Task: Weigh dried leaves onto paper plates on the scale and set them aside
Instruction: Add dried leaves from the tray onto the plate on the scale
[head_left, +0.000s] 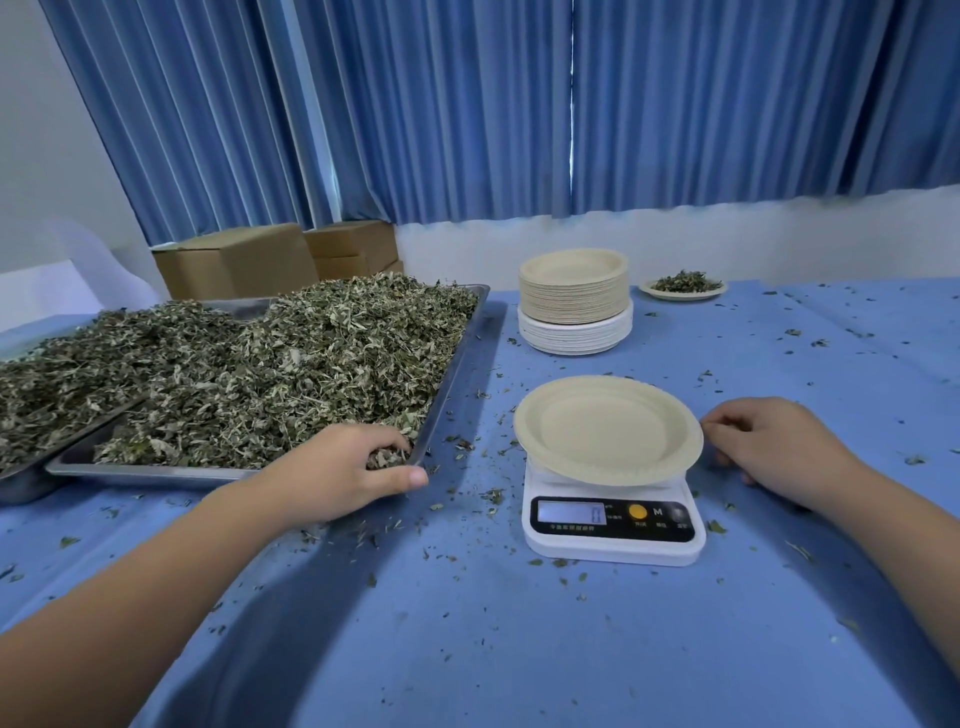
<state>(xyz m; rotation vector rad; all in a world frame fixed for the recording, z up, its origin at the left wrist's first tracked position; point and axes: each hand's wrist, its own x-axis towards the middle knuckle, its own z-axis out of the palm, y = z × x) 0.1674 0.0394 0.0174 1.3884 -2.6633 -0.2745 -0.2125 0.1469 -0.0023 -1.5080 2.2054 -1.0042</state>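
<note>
An empty beige paper plate (608, 430) sits on a small white digital scale (613, 525) in the middle of the blue table. To its left, a metal tray (457, 364) holds a big heap of dried leaves (291, 364). My left hand (348, 470) is at the tray's near right corner, fingers curled round a clump of leaves. My right hand (769, 449) rests on the table just right of the plate, fingers loosely bent beside its rim, holding nothing that I can see.
A tall stack of beige and white paper plates (574, 301) stands behind the scale. A filled plate of leaves (683, 287) sits at the back right. A second tray of leaves (62, 384) lies at far left. Cardboard boxes (239, 260) stand behind. Leaf crumbs litter the blue cloth (467, 623).
</note>
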